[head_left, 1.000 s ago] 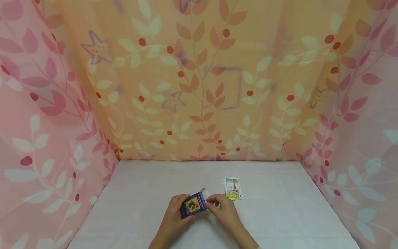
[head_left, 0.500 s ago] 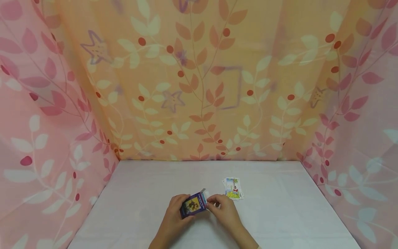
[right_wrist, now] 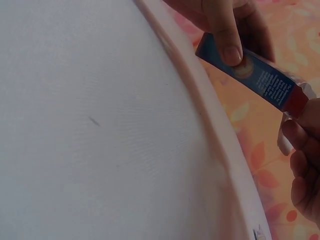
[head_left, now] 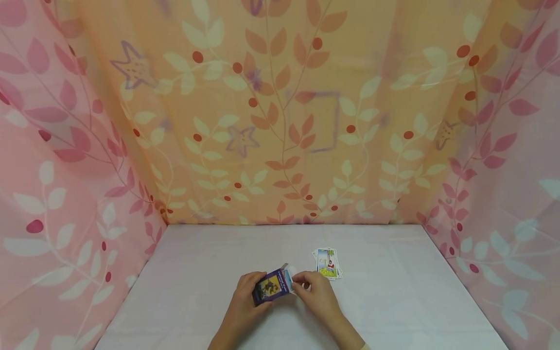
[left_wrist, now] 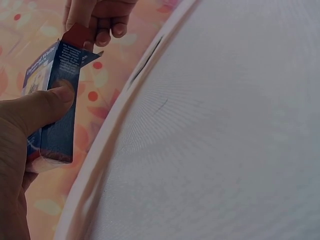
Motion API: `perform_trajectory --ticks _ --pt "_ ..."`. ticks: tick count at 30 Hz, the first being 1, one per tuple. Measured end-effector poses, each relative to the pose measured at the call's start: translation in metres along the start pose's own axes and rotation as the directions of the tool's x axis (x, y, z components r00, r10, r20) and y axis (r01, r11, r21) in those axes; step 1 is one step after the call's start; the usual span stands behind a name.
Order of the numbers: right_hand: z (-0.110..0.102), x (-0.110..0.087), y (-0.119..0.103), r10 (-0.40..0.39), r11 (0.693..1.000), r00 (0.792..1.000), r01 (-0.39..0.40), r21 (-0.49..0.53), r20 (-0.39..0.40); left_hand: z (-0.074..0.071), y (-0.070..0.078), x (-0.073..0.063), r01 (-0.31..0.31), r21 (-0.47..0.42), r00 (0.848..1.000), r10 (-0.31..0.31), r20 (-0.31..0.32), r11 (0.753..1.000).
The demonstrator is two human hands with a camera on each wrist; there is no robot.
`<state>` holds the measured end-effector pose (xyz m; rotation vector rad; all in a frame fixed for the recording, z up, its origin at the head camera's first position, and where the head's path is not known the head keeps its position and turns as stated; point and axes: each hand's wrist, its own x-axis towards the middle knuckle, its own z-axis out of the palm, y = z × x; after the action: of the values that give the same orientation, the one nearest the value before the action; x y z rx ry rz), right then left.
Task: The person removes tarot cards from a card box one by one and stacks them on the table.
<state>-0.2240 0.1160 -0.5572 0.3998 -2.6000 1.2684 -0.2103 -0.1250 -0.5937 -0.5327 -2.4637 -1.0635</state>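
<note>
My left hand (head_left: 245,301) grips a small dark blue and purple card box (head_left: 270,288) with a yellow picture on its front. It is held tilted above the table, its open end toward the right. At that end my right hand (head_left: 317,294) pinches a pale blue and white piece (head_left: 288,278); I cannot tell if it is a card or a flap. In the left wrist view my thumb presses the side of the card box (left_wrist: 60,115), and flaps stand out at its end. The right wrist view shows the printed narrow side of the card box (right_wrist: 255,75).
A loose stack of picture cards (head_left: 327,264) lies face up on the white table (head_left: 197,272), just beyond my right hand. Flowered curtains enclose the table at the back (head_left: 280,146), left (head_left: 65,194) and right (head_left: 503,218).
The view has shifted slightly. My right fingers have edged a little to the right, and slightly more of the pale blue piece shows at the box's open end. The card stack stays put.
</note>
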Motion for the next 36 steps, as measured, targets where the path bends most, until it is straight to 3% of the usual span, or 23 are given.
perform_trajectory --ticks 17,31,36 --pt "-0.009 0.002 -0.003 0.068 0.996 0.997 -0.067 0.057 -0.031 0.0 -0.001 0.001 0.018 -0.041 1.0 -0.019 -0.003 0.999" --pt "-0.021 0.005 -0.003 0.07 0.995 0.991 -0.06 0.083 -0.111 0.0 -0.002 0.001 0.011 -0.039 1.0 -0.012 -0.011 0.999" --pt "-0.024 0.005 -0.003 0.03 0.996 0.992 -0.02 0.082 -0.125 -0.001 -0.001 0.001 0.013 -0.037 1.0 -0.013 -0.012 0.999"
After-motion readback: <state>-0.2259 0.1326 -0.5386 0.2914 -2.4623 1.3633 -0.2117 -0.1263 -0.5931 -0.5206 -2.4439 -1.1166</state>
